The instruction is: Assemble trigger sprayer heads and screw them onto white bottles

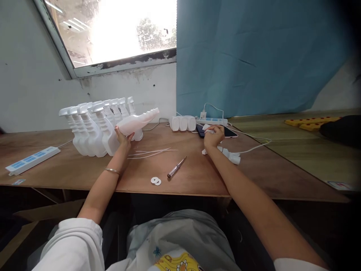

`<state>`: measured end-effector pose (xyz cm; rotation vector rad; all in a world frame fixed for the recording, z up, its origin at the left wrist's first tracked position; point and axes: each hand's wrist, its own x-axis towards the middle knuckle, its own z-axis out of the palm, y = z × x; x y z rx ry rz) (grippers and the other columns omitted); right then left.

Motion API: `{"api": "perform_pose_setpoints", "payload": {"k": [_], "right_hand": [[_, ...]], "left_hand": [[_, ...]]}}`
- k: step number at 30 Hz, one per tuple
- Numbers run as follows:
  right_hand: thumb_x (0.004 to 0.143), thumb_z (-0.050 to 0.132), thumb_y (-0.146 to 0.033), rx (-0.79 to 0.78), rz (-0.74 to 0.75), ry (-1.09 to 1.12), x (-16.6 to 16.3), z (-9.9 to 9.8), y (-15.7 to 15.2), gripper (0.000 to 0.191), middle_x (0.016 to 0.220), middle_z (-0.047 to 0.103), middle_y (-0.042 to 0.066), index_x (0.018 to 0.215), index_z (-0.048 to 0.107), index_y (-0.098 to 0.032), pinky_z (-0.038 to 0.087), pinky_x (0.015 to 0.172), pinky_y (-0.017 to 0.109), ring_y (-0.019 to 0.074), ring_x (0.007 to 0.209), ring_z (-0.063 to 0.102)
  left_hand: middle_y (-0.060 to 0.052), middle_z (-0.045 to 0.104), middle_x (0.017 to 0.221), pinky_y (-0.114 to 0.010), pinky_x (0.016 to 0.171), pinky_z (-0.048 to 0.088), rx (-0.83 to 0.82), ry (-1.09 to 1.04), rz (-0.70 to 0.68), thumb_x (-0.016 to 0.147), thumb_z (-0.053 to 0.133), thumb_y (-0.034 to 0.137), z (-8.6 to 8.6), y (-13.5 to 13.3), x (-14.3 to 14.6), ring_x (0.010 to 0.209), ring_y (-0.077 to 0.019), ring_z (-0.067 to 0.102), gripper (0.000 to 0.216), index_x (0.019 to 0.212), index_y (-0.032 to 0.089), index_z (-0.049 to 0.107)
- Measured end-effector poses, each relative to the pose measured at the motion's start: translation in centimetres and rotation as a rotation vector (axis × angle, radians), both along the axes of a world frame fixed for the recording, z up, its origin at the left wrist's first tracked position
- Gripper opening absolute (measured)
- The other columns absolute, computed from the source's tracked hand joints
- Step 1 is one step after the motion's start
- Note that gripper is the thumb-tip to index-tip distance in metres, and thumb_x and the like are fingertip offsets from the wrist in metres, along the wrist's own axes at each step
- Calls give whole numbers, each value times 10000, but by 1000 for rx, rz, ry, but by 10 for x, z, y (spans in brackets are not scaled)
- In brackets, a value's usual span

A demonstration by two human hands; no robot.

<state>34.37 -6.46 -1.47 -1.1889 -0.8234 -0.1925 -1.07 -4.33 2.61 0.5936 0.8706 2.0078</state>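
Note:
My left hand [123,138] is closed around the base of a white plastic spray bottle [138,122], held tilted with its open neck toward the right. No spray head sits on that bottle. On the right of the table, my right hand [214,137] is closed on a white plastic spray head [207,128], mostly hidden by the fingers. More white spray heads [232,157] lie under and beside the right wrist. To the left of my left hand stand several white spray bottles [94,131] in rows, with heads fitted.
Thin white tubes [152,153], a screwdriver [176,167] and white washers [156,181] lie mid-table. A phone [229,133], white bottles [183,123] and a power strip [216,121] are at the back. Another power strip [33,160] lies left.

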Motion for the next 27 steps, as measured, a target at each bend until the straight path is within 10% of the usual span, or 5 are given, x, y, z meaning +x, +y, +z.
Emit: {"api": "perform_pose_setpoints", "payload": {"k": [27], "right_hand": [[505,446,-84,-28,202,-128,1,-5,-3,131,709,508,-2,525,547,-164,429,742,310,152,746,528]], "left_hand": [[-108,398,1235,-299,725,513,-157,129,-32,821,331,529,-14,9,-9,1077,-194,458,528,1228,194,346]]}}
